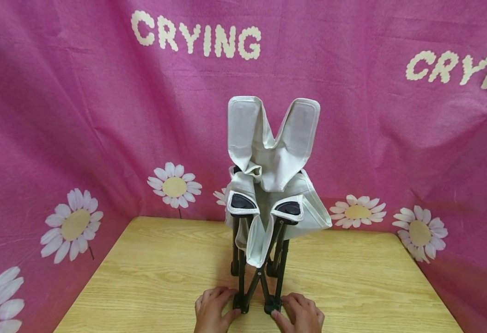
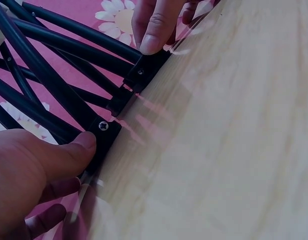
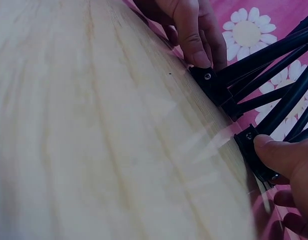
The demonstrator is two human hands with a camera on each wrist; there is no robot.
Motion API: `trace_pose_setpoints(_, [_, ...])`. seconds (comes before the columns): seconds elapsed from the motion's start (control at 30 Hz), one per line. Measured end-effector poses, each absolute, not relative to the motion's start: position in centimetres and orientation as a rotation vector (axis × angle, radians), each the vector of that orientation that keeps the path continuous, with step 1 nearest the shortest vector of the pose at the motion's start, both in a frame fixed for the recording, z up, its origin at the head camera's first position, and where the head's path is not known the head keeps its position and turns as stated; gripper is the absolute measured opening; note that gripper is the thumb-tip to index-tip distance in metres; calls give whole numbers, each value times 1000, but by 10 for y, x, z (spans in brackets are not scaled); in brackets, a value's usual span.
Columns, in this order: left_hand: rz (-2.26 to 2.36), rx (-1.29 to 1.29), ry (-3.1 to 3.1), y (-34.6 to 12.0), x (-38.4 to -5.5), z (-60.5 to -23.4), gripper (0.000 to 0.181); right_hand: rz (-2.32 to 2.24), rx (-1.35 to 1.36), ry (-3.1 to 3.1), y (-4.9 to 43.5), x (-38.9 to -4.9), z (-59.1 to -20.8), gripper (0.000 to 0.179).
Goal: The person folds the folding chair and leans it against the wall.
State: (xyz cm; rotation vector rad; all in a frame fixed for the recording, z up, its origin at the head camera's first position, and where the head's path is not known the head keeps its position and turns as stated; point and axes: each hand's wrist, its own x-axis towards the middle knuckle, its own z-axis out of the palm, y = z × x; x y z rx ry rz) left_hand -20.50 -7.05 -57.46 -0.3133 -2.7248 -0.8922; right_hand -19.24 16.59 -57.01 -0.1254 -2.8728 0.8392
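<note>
A small folding chair (image 1: 285,169) with white fabric and black tube legs stands upright, partly folded, on the wooden table. Two fabric flaps rise at its top, and the seat cloth sags between the crossed legs. At the near left foot (image 1: 241,304), my left hand (image 1: 213,311) pinches the black plastic, its thumb (image 2: 83,145) on the near face beside a screw. My right hand (image 1: 302,314) pinches the near right foot (image 1: 272,304) likewise, with its thumb (image 3: 269,145) in front. The fingertips behind both feet are partly hidden.
The wooden table (image 1: 152,273) extends to both sides of the chair. Behind it and along the sides hangs a pink cloth (image 1: 114,92) printed with daisies and pale letters.
</note>
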Motion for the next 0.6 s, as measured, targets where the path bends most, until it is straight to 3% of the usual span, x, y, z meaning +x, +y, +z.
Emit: trace_pose_setpoints(0.6, [-873, -309, -2669, -67, -210, -575, 39, 822, -89, -2837, 166, -199, -572, 45])
